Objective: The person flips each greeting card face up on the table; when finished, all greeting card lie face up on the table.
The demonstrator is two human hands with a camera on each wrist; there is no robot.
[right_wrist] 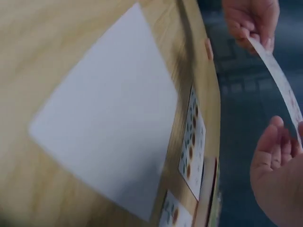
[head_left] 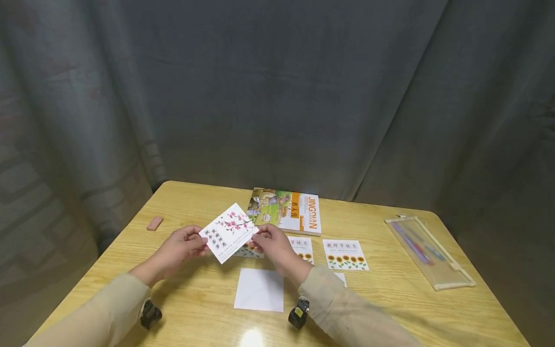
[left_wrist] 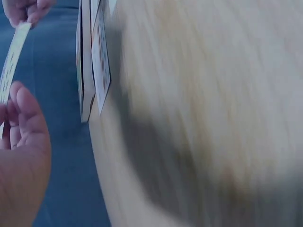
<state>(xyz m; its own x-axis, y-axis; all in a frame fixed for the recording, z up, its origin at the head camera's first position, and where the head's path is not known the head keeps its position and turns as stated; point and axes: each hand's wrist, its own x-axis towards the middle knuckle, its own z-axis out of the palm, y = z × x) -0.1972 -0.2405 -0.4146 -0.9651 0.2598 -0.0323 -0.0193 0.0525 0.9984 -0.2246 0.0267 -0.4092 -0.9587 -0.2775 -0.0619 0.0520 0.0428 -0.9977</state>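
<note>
A white card printed with pink blossoms and dark Chinese characters [head_left: 231, 231] is held up above the table, tilted. My left hand [head_left: 184, 243] pinches its left edge between thumb and fingers. At its right edge, my right hand [head_left: 275, 246] pinches it the same way. Seen from the right wrist, the card [right_wrist: 279, 80] looks thin and slightly bowed between the two hands. Below the hands lies a blank white card [head_left: 259, 290]. A sunflower card [head_left: 249, 251] is partly hidden behind the raised card, and another sunflower card [head_left: 303, 246] is partly covered by my right forearm.
On the wooden table [head_left: 191, 299], a book [head_left: 282, 209] lies at the back. One more sunflower card [head_left: 345, 254] sits to the right, with a card corner [head_left: 341, 278] showing beside my sleeve. A zip pencil pouch [head_left: 429, 251] is at far right, a pink eraser [head_left: 154, 223] at left.
</note>
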